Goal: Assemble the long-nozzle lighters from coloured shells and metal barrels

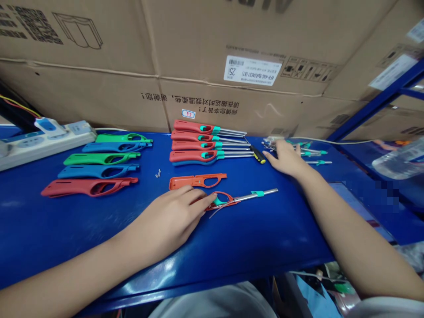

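Note:
My left hand (174, 214) lies over the orange lighter (232, 198), its fingers closed on the handle, which is mostly hidden. A teal trigger, thin wires and a metal tube with a teal collar (257, 194) stick out to the right. Just behind it rests an orange handle half (198, 180). My right hand (287, 158) reaches into a pile of metal tubes with teal parts (311, 153), thumb spread from the fingers; the fingertips are partly hidden. A black and yellow screwdriver (258, 154) lies left of that thumb.
Several red lighters (192, 144) with metal tubes lie stacked at the back middle. Green, blue and red handle shells (89, 187) line the left side. Small screws (158, 173) lie between them. A power strip (49, 142) is back left; cardboard boxes (198, 57) stand behind the blue table (245, 238).

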The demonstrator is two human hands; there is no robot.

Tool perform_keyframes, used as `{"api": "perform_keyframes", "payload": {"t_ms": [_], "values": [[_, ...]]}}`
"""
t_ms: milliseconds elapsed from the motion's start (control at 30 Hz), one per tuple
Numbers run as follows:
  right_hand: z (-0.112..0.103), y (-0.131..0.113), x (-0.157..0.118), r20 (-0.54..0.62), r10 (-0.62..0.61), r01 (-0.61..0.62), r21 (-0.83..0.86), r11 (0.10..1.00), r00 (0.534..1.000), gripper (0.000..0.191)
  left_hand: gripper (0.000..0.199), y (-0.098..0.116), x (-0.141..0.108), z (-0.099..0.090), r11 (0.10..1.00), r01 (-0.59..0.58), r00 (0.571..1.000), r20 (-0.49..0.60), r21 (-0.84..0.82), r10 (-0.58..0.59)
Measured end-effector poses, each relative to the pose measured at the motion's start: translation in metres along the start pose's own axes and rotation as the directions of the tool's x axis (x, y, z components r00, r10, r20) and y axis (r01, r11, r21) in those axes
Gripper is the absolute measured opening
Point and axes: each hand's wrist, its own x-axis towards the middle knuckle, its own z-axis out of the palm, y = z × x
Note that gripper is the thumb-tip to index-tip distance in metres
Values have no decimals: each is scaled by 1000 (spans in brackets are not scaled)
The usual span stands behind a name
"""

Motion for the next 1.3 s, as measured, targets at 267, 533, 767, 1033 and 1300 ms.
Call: {"api": "perform_keyframes", "payload": {"t_ms": [267, 533, 767, 1033, 1300], "values": [[-6, -12, 3, 106, 72, -70, -25, 997, 992, 51, 38, 0, 1, -2, 1000, -4, 1000, 9, 6, 4], [-7, -11, 4, 174, 112, -108, -35, 994, 978, 58, 40, -1, 1, -1, 999, -26, 1000, -9, 25, 26], [-7, -11, 5, 190, 107, -106, -18, 994, 976, 60, 39, -3, 1, 2, 999, -46, 998, -34, 24, 47], [-6, -9, 5, 205, 85, -88, 1, 996, 975, 62, 40, -3, 0, 1, 999, -33, 999, -14, 27, 33], [-9, -11, 5, 236, 68, -63, -28, 998, 969, 63, 39, -3, 1, 1, 999, -36, 999, -16, 29, 36]]}}
